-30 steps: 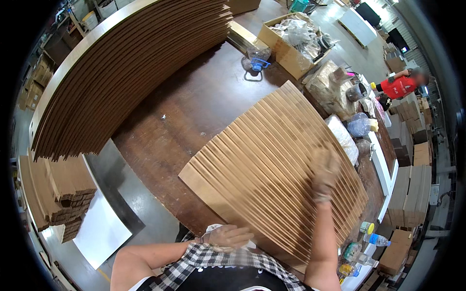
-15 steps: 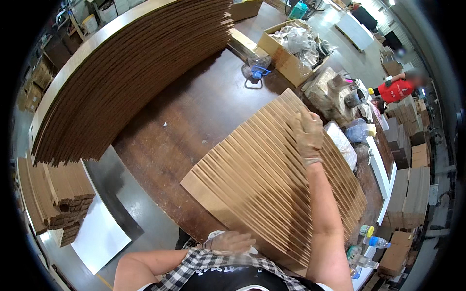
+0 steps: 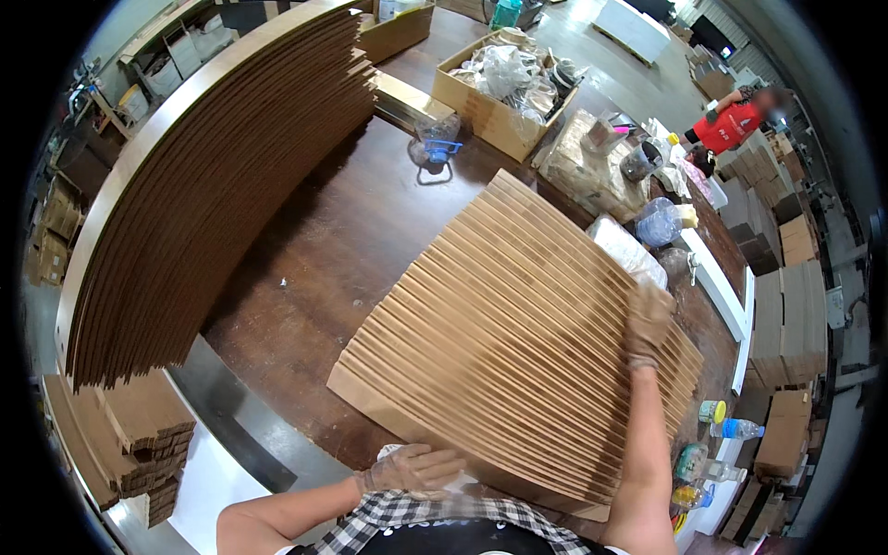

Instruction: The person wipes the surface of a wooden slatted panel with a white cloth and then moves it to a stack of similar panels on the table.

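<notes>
Brown cardboard strips [image 3: 481, 314] lie fanned in overlapping rows across the dark table in front of me. My right hand [image 3: 650, 324], in a thin pale glove, rests on the strips near their right edge. Its fingers are foreshortened and blurred, so whether anything is under them does not show. My left hand [image 3: 412, 470], also gloved, is at the near edge of the strips, close to my body. The left fingers are stretched out beside a white cloth-like piece [image 3: 467, 487], partly hidden.
A tall curved stack of cardboard strips [image 3: 213, 185] stands at the left. Behind are a clear jug with a blue handle [image 3: 437, 148] and a box of plastic scraps [image 3: 490, 120]. Bottles [image 3: 740, 429] line the right side. A person in red [image 3: 729, 128] stands at the far right.
My right hand has moved across the strips, nearer to me and to the right. My left hand has stayed by the near edge. The whole view has shifted somewhat.
</notes>
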### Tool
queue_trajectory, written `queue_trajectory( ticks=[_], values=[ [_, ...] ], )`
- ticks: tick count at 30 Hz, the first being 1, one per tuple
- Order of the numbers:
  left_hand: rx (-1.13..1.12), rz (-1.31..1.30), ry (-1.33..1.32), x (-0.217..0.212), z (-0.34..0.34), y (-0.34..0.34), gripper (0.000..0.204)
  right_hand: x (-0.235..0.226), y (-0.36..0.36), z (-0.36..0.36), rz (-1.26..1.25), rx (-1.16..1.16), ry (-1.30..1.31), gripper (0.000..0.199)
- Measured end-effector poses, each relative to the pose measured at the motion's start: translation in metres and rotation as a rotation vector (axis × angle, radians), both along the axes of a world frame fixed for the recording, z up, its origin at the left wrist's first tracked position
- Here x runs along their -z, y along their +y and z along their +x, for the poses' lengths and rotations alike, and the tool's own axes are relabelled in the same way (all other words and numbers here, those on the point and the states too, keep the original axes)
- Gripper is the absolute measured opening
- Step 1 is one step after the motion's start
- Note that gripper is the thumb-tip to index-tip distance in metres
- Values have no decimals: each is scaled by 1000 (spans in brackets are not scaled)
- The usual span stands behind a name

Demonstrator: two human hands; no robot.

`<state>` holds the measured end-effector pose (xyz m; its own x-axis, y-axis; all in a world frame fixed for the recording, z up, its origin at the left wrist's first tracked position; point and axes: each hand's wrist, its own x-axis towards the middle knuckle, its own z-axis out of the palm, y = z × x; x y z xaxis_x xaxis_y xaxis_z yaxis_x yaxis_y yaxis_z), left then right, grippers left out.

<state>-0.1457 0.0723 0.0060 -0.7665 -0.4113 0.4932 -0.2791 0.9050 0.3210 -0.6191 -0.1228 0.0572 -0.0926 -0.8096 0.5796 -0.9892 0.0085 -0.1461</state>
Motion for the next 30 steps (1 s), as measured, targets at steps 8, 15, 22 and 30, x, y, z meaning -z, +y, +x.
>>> queue_trajectory(
  ticks=[8,15,22,30],
  values=[
    [71,-8,-79,2,7,-11,31,8,-15,65,-46,83,163,34],
    [219,52,-146,4,19,-21,41,5,-182,299,-225,-328,-480,21],
    [169,139,-189,10,16,-19,37,-8,-136,253,-4,-472,-253,31],
    [239,55,-414,-21,17,-25,39,3,77,-58,-48,97,15,32]
  ],
)
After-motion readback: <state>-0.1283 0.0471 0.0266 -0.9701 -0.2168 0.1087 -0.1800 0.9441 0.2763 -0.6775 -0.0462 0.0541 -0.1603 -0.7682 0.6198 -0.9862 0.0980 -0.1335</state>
